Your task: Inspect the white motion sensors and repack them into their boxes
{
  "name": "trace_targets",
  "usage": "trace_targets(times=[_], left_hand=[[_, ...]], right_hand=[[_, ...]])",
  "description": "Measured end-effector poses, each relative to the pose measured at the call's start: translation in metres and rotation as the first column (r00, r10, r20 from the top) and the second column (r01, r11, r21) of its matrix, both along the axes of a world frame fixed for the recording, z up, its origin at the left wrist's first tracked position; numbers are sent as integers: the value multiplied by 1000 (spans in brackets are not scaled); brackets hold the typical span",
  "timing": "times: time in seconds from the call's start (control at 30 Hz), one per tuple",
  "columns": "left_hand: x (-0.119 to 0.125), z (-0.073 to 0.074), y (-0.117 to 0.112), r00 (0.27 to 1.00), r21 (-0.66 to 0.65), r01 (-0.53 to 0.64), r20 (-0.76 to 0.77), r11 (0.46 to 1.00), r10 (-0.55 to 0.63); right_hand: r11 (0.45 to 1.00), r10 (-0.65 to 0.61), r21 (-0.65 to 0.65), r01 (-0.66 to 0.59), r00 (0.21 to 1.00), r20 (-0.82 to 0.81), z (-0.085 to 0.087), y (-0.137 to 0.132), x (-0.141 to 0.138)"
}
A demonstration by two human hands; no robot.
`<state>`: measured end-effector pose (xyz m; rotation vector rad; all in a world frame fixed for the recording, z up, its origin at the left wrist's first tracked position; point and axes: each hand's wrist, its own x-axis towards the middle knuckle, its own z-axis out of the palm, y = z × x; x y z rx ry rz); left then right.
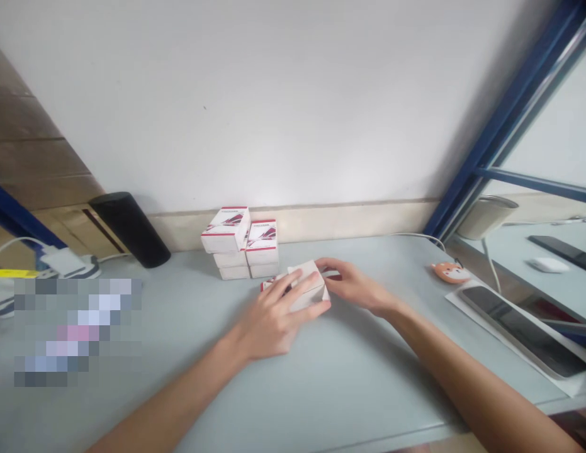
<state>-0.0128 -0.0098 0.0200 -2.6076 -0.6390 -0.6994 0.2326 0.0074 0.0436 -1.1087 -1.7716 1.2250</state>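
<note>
Find left hand (270, 321) spread over white box (312, 296) on table (359, 390), right hand (352, 286) bent at box's right side; cannot tell grip. Judge partway done: see red-edged boxes (226, 223) already piled near wall (297, 126), white box outside pile.

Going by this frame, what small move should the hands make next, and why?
I'd suggest a slight turn to square up the white box: it appears angled relative to the stacked boxes behind it, and the left hand lies across it while the right hand is at its right edge.
</note>
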Motion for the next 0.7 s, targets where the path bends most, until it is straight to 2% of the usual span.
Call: trace_targets(times=[0.1,0.3,0.43,0.5,0.53,0.6,0.67,0.7], left_hand=[[-1,-4,0,999,41,0,48,999,-2],[5,-12,0,988,105,66,131,992,-79],[6,-13,6,981,64,79,173,995,-89],[7,-12,9,982,36,64,173,997,-69],[9,-11,11,987,23,57,150,998,-60],[16,-8,17,997,-8,51,50,999,-50],[28,-1,29,994,-55,57,-86,997,-61],[36,4,36,990,-75,56,-125,996,-65]], right_hand=[[999,8,-46,-14,992,-124,-5,2,-2],[987,-158,-51,150,956,-246,-20,4,-15],[962,-244,49,268,926,-288,-18,17,-7],[919,-327,78,387,857,-399,-12,26,9],[897,-367,46,439,800,-475,-8,31,20],[849,-465,-100,519,641,-611,-3,41,45],[744,-617,-261,615,482,-622,0,50,68],[711,-654,-302,635,440,-615,0,53,78]])
